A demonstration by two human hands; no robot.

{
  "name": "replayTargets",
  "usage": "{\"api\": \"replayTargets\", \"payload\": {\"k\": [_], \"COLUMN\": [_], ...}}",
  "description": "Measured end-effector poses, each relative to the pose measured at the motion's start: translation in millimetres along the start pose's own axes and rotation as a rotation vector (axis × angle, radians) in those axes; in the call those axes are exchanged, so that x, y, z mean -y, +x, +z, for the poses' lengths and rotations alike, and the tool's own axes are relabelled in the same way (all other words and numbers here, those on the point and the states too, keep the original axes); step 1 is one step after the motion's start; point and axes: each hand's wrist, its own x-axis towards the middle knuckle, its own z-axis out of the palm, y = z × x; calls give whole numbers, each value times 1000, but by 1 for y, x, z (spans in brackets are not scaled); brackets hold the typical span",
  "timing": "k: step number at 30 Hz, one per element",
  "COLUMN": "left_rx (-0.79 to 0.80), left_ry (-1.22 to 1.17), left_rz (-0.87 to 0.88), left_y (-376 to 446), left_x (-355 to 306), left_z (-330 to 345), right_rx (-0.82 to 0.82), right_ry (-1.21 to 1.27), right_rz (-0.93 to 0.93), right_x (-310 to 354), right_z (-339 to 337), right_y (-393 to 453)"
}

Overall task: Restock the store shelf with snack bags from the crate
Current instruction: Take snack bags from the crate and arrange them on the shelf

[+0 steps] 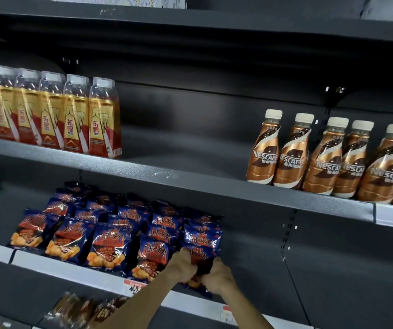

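Sitting at the shelf's (pixel 250 236) front edge, a bag (pixel 201 254) is gripped by both hands (left (pixel 182 267), right (pixel 217 275)) beside other bags (pixel 110 243). If let go crooked, it could be tipped off.

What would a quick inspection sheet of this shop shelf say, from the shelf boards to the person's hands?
Surface: dark metal shelf, tiered boards, white price strips along the edges.
Job's things: blue snack bags in rows on the lower board; front bag held at the right end.
Clutter: blurred packets on the board below.
Hands: left hand and right hand both grip the front bag.
Cables: nothing seen.
Surroundings: yellow drink bottles and Nescafe bottles on the upper board; no crate in view.
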Motion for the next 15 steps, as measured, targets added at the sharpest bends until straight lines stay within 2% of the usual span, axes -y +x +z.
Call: {"api": "replayTargets", "payload": {"k": [3,11,15], "left_rx": [43,104,43], "left_ry": [87,82,91], "left_rz": [-16,14,87], "left_y": [19,55,57], "left_x": [15,25,28], "left_z": [13,19,18], "right_rx": [-20,-24,-92], "right_ry": [15,-62,-79], "right_rz": [11,51,85], "right_x": [0,10,13], "right_z": [0,-19,-19], "right_y": [1,-8,-12]}}
